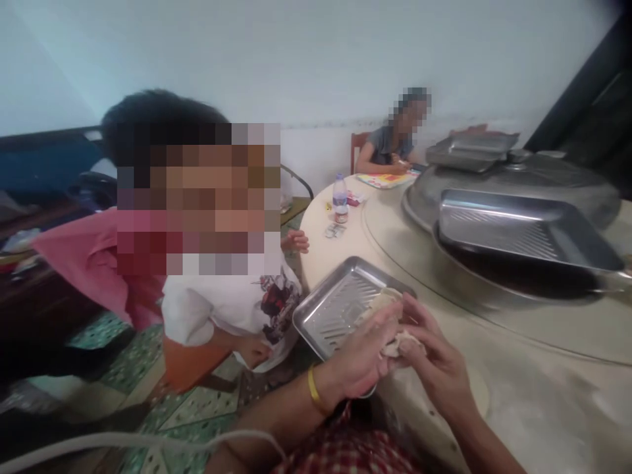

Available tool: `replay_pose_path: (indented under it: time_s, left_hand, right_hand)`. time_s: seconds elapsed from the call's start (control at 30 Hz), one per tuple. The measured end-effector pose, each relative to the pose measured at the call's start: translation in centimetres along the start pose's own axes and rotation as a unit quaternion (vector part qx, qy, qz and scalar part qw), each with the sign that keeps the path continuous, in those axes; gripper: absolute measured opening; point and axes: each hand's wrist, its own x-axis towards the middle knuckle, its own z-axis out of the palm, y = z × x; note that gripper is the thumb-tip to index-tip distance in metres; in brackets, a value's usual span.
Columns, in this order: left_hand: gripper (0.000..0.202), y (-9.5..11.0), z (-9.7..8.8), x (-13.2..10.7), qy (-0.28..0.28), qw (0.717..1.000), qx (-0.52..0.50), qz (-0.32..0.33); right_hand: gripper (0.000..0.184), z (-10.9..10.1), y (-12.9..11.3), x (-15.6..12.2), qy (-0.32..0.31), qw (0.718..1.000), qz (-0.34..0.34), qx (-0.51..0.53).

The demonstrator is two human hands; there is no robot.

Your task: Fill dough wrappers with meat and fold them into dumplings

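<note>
A pale, crumpled piece of dough [401, 343], perhaps a folded wrapper, is pinched between my two hands over the table's near edge. My left hand [363, 352], with a yellow band at its wrist, cups it from the left with the fingers wrapped round. From the other side, the thumb and fingers of my right hand [439, 359] press on it. Just beyond and beneath my hands lies a shallow metal tray [333, 303] with a ridged bottom. More pale dough [385, 299] shows at its right side, partly hidden by my fingers.
A person in a white shirt [237, 309] stands close on the left. Another person [390, 145] sits across the round table [320, 257]. A water bottle [340, 194] and small jar [341, 214] stand there. At right, a metal tray [523, 227] rests on a large pan [503, 283].
</note>
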Motion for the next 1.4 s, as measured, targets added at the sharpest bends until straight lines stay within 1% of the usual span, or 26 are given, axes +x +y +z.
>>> replay_pose_path:
  time_s: [0.07,0.13,0.23,0.3,0.37,0.43,0.47,0.5,0.57,0.63,0.7,0.73,0.77,0.83,0.9,0.93,0.97,1.0,1.03,1.1,1.17,1.23,1.33,1.4]
  left_hand:
    - [0.055,-0.1,0.7,0.6,-0.011,1.0,-0.002,0.002]
    - [0.053,-0.3,1.3,1.4,-0.02,1.0,0.007,0.002]
    - [0.056,-0.7,1.5,2.8,-0.046,0.998,0.048,-0.012]
    - [0.054,-0.7,1.2,3.6,-0.062,0.99,0.124,-0.019]
    - [0.053,-0.4,0.6,4.0,-0.051,0.97,0.236,-0.012]
    - [0.048,0.0,0.1,3.9,-0.023,0.945,0.326,0.008]
    - [0.04,0.3,0.0,3.7,-0.017,0.94,0.339,0.012]
    - [0.033,0.6,-0.2,3.5,-0.012,0.933,0.358,0.018]
    - [0.023,1.3,-0.5,3.4,-0.002,0.926,0.375,0.035]
    - [0.024,2.0,-0.8,3.8,0.03,0.883,0.46,0.089]
    - [0.025,2.3,-1.0,4.3,0.037,0.847,0.524,0.079]
    - [0.024,2.4,-0.9,4.4,0.039,0.828,0.552,0.094]
    - [0.022,2.4,-0.7,4.4,0.037,0.804,0.58,0.125]
    - [0.02,2.1,-0.1,4.1,0.017,0.743,0.635,0.208]
    - [0.018,1.5,0.4,3.8,-0.009,0.671,0.682,0.291]
    - [0.017,1.3,0.5,3.7,-0.016,0.637,0.701,0.321]
    - [0.015,1.1,0.5,3.8,-0.02,0.608,0.716,0.341]
    - [0.012,0.9,0.4,3.9,-0.021,0.587,0.729,0.351]
    - [0.01,0.7,0.3,4.0,-0.021,0.574,0.738,0.354]
    - [0.004,0.6,0.1,4.1,-0.021,0.566,0.745,0.351]
    - [0.004,0.6,0.1,4.1,-0.018,0.572,0.741,0.352]
    - [0.006,0.8,0.3,3.8,-0.02,0.589,0.729,0.348]
    - [0.009,1.3,0.4,3.5,-0.029,0.626,0.705,0.332]
    - [0.011,1.7,0.4,3.6,-0.017,0.633,0.704,0.322]
  right_hand:
    - [0.014,-0.2,-0.4,0.2,0.04,0.999,0.027,-0.001]
    - [0.02,-0.4,-0.8,0.5,0.082,0.994,0.066,0.0]
    - [0.028,-0.8,-1.3,1.2,0.143,0.978,0.143,0.059]
    - [0.032,-1.0,-1.4,1.7,0.176,0.962,0.182,0.106]
    - [0.034,-1.1,-1.4,2.3,0.203,0.951,0.202,0.119]
    - [0.035,-1.1,-1.7,2.6,0.213,0.945,0.221,0.118]
    - [0.035,-1.1,-1.9,2.6,0.207,0.942,0.234,0.121]
    - [0.035,-1.1,-2.0,2.6,0.196,0.94,0.246,0.134]
    - [0.034,-1.1,-2.1,2.4,0.154,0.935,0.271,0.169]
    - [0.037,-1.1,-1.7,2.5,0.135,0.915,0.304,0.228]
    - [0.039,-1.3,-1.0,2.5,0.125,0.898,0.318,0.276]
    - [0.041,-1.3,-0.7,2.5,0.125,0.894,0.316,0.293]
    - [0.042,-1.4,-0.5,2.5,0.124,0.892,0.31,0.304]
    - [0.043,-1.4,-0.4,2.2,0.118,0.894,0.294,0.315]
    - [0.042,-1.4,-0.3,1.9,0.106,0.899,0.285,0.315]
    - [0.041,-1.5,-0.3,1.7,0.098,0.903,0.279,0.312]
    - [0.04,-1.5,-0.3,1.6,0.089,0.907,0.271,0.309]
    - [0.039,-1.6,-0.3,1.4,0.079,0.914,0.258,0.303]
    - [0.037,-1.7,-0.4,1.2,0.068,0.922,0.241,0.295]
    - [0.034,-1.9,-0.4,0.9,0.051,0.939,0.206,0.273]
    - [0.03,-2.2,-0.5,0.7,0.049,0.951,0.181,0.245]
    - [0.025,-2.3,-0.6,0.7,0.056,0.959,0.167,0.222]
    - [0.019,-2.4,-0.6,0.7,0.066,0.965,0.15,0.207]
    - [0.018,-2.3,-0.7,0.6,0.064,0.967,0.138,0.202]
